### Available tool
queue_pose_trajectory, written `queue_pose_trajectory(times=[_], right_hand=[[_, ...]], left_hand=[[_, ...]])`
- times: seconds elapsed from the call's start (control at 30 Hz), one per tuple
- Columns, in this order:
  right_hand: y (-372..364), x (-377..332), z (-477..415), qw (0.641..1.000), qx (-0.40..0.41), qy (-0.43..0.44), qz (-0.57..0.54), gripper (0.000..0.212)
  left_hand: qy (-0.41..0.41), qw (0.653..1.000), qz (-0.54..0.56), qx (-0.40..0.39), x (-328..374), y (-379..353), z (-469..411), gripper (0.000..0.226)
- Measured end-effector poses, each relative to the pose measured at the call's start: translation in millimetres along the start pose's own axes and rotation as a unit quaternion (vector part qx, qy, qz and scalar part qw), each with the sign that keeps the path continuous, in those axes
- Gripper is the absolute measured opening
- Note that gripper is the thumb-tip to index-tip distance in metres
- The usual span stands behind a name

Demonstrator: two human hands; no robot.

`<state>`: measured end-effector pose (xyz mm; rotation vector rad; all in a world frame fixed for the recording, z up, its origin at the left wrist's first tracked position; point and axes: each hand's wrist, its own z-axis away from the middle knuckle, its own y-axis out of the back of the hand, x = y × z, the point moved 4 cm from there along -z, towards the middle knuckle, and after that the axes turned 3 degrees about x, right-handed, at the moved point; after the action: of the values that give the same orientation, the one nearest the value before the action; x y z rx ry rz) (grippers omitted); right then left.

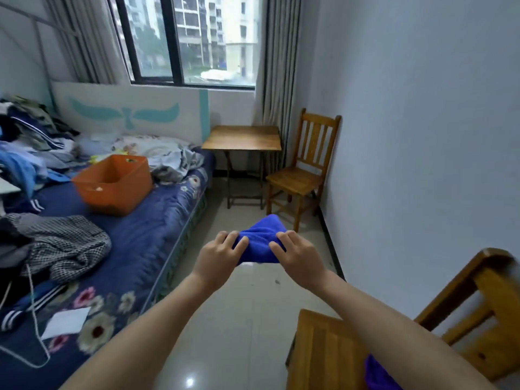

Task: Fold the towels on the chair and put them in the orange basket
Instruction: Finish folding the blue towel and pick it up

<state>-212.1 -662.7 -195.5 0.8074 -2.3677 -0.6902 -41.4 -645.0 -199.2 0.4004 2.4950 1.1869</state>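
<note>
Bed (135, 235): orange basket (107, 198), clothes pile (33, 136); near chair (323, 347): blue towel (377, 375).

the towel (260, 237) held near centre is bright blue. the basket (112, 184) at left is orange, on a navy bedspread (135, 249) with pink and cream flowers. the far chair (304, 170) is honey-brown wood. a black-and-white checked garment (64, 243) lies left.
</note>
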Motion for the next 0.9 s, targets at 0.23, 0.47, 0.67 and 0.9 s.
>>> queue_pose_trajectory(times=[0.23,0.47,0.67,0.9], right_hand=[[38.8,-75.1,-101.9,0.993,0.091,0.073,-0.001,0.016],[59.2,-125.1,-182.7,0.977,0.135,0.167,-0.005,0.011],[37.5,-110.3,-213.8,0.97,0.156,0.187,0.008,0.011],[-29.7,-38.6,-235.8,0.975,0.137,0.175,0.023,0.038]], left_hand=[[0.032,0.993,-0.093,0.058,-74.7,111.4,46.7,0.069],[0.062,0.97,-0.188,0.137,-127.0,174.0,82.5,0.03],[0.039,0.957,-0.236,0.163,-159.9,166.8,64.9,0.032],[0.008,0.948,-0.262,0.183,-197.8,114.6,-10.9,0.027]])
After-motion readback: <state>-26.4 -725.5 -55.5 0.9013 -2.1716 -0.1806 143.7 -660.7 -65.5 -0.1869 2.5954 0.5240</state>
